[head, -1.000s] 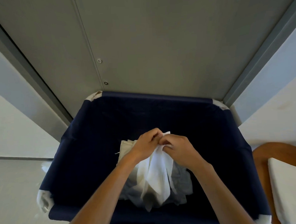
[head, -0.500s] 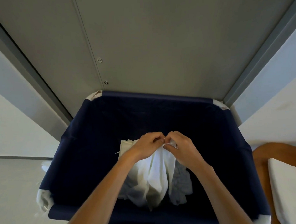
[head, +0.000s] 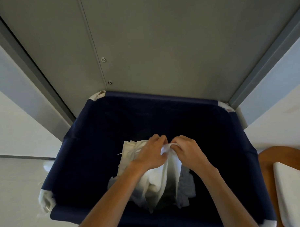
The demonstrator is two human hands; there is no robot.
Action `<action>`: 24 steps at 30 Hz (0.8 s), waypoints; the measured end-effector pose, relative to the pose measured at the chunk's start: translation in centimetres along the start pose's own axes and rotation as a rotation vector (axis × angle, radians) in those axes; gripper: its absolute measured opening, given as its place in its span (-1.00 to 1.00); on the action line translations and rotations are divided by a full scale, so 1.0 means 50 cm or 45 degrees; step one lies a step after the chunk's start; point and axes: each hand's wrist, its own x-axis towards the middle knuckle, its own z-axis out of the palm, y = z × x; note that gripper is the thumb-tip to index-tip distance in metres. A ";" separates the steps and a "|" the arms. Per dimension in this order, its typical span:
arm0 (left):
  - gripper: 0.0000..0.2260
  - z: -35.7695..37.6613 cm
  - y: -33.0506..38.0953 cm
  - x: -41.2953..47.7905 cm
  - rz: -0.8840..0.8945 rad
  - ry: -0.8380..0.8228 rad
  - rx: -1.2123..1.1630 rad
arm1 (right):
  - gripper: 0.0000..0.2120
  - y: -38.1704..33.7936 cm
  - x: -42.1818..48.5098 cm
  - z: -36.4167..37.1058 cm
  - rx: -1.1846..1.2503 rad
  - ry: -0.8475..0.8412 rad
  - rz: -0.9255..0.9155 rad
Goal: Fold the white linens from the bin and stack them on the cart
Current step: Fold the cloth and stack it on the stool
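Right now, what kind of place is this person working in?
Probably a hotel or laundry service area: a navy bin holds white linens, and grey metal panels like lift doors stand behind it.

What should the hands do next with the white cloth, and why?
Probably slide the hands apart along the top edge. The left hand and right hand pinch the white cloth close together above the bin, so it hangs bunched and cannot be folded yet.

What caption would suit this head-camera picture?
The left hand and right hand pinch the top edge of a white linen over the navy bin, above other linens.
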 end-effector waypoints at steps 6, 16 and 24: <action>-0.81 0.005 -0.015 -0.003 -0.151 -0.051 -0.315 | -0.86 0.006 -0.006 -0.011 0.027 -0.051 -0.039; -0.83 0.010 -0.014 -0.002 -0.119 0.128 0.057 | -0.87 0.005 -0.007 -0.003 -0.027 -0.069 -0.014; -0.82 -0.028 -0.009 0.000 -0.142 0.316 0.205 | -0.88 -0.011 -0.001 -0.011 -0.041 0.087 0.089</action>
